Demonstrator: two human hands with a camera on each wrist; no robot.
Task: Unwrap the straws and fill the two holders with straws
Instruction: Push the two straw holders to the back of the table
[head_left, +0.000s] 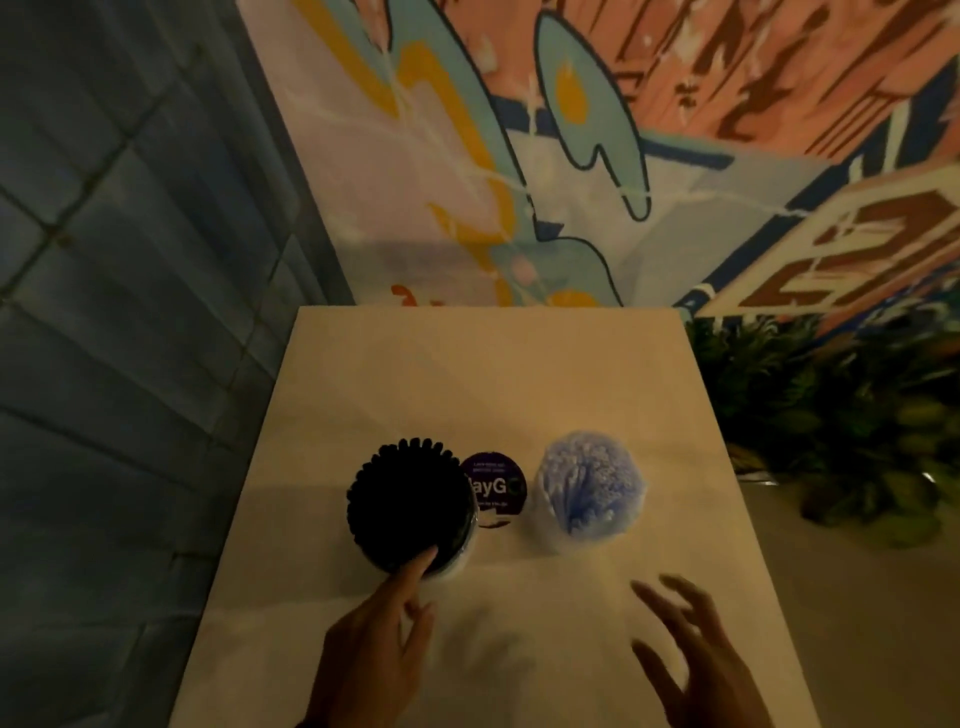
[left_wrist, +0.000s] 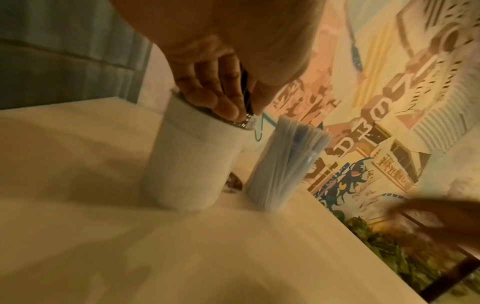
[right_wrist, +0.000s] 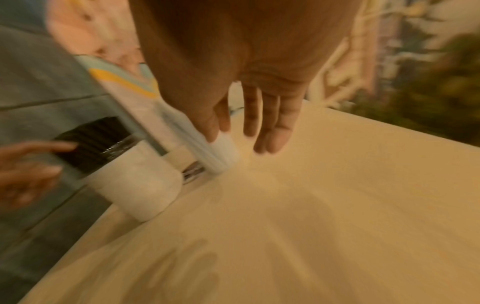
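Two holders stand side by side mid-table. The left one, a white holder (head_left: 447, 564) (left_wrist: 192, 164) (right_wrist: 140, 191), is packed with black straws (head_left: 410, 499) (right_wrist: 96, 144), and shiny clear film shows at their base. The right one, a clear holder (head_left: 558, 538) (left_wrist: 285, 162) (right_wrist: 221, 152), is full of pale blue-white straws (head_left: 592, 488). My left hand (head_left: 421, 582) (left_wrist: 228, 107) reaches from the near side, its fingertips touching the black straws' near edge. My right hand (head_left: 660, 608) (right_wrist: 259, 133) hovers blurred over the table in front of the clear holder, fingers spread and holding nothing.
A round purple sticker (head_left: 493, 488) lies between the holders. The beige table (head_left: 493, 374) ends at a painted wall behind. Green plants (head_left: 831, 426) sit off its right edge, and a tiled floor (head_left: 130, 312) lies to the left.
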